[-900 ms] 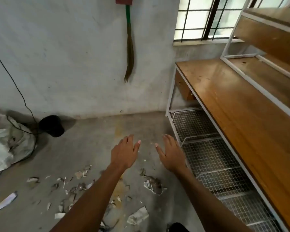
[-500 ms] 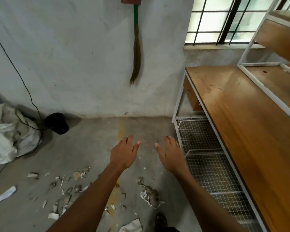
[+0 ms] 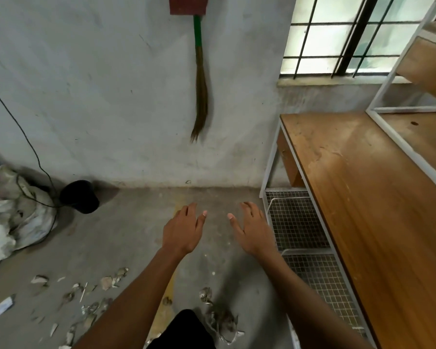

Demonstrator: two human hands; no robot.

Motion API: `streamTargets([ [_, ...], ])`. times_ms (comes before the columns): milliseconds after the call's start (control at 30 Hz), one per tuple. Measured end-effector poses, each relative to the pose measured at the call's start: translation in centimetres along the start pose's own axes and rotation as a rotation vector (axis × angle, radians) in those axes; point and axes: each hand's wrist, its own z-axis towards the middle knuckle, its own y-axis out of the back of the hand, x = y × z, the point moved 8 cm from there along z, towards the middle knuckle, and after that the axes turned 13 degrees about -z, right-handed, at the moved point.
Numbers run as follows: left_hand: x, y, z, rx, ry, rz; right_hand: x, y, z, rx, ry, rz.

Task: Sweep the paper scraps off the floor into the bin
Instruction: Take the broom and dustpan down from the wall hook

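Both arms are held out over the concrete floor [image 3: 116,238]; left hand [image 3: 180,231] and right hand [image 3: 253,231] are seen palm-down, fingers spread loosely, nothing gripped. Paper scraps [image 3: 86,295] are scattered lower left, with a crumpled wad [image 3: 220,321] near the bottom centre. A black bin [image 3: 79,196] is seen against the wall, left. A broom [image 3: 200,79] is hung on the wall above, untouched.
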Motion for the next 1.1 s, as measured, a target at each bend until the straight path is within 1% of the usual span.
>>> streamTargets([
  [167, 0.6, 0.6, 7.4, 0.0, -0.027, -0.002, 0.7, -1.1, 6.8, -0.005, 0.013, -0.006],
  [367, 3.3, 2.4, 18.2, -0.022, -0.078, -0.026, 1.8, -3.9, 17.2, -0.038, -0.025, -0.017],
  [533, 4.1, 6.5, 27.7, -0.041, -0.129, -0.05, 5.1, -4.0, 26.7, -0.039, -0.059, -0.039],
  [633, 3.6, 10.1, 33.6, -0.077, -0.164, -0.053, 7.4, -2.7, 33.0, -0.09, -0.08, -0.017],
  [733, 2.2, 14.3, 38.7, -0.154, -0.198, -0.055, 9.4, 0.2, 38.9, -0.173, -0.047, -0.013],
  [867, -1.3, 20.9, 44.3, -0.266, -0.261, -0.119, 11.0, 6.3, 46.4, -0.306, 0.001, -0.01],
  [1000, -6.9, 28.7, 49.1, -0.411, -0.359, -0.154, 12.8, 14.0, 54.1, -0.452, 0.066, -0.009],
  [1100, -11.7, 34.4, 52.1, -0.558, -0.447, -0.139, 14.3, 20.0, 59.4, -0.547, 0.099, 0.002],
])
